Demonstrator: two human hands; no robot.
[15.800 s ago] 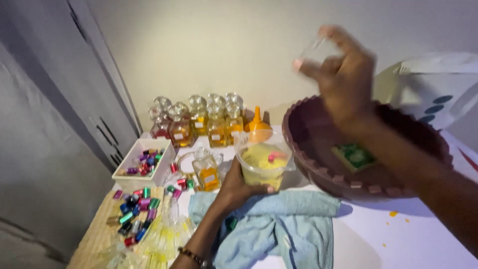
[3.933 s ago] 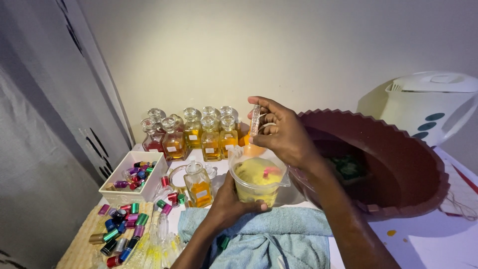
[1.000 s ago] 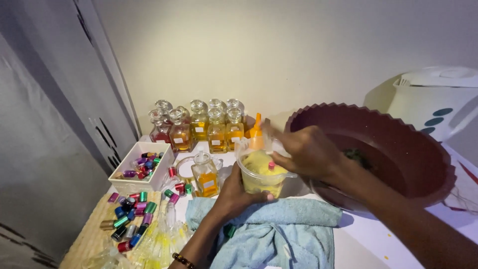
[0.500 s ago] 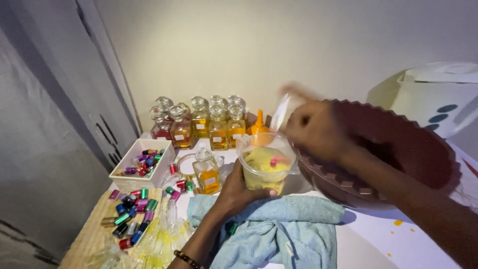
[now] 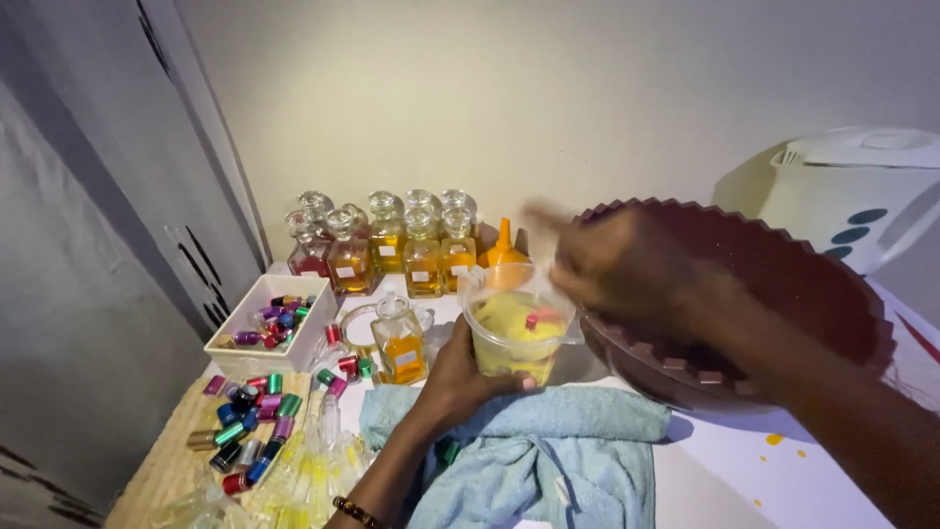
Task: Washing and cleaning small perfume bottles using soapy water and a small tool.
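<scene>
Right hand point(image 5: 612, 263) blurred, grip unreadable; left hand point(image 5: 468, 372) clasps tub point(image 5: 514, 333); bowl point(image 5: 783, 294) at three o'clock; white table point(image 5: 783, 480), bare wall.

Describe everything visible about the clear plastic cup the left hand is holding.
The clear plastic cup is a see-through tub with a wide rim, standing upright and largely filled with yellow contents, a small pink piece lying on top. The left hand grips its lower side from the near edge. It sits just above the blue towel, beside the maroon basin. The blurred right hand hovers over its rim.
</scene>
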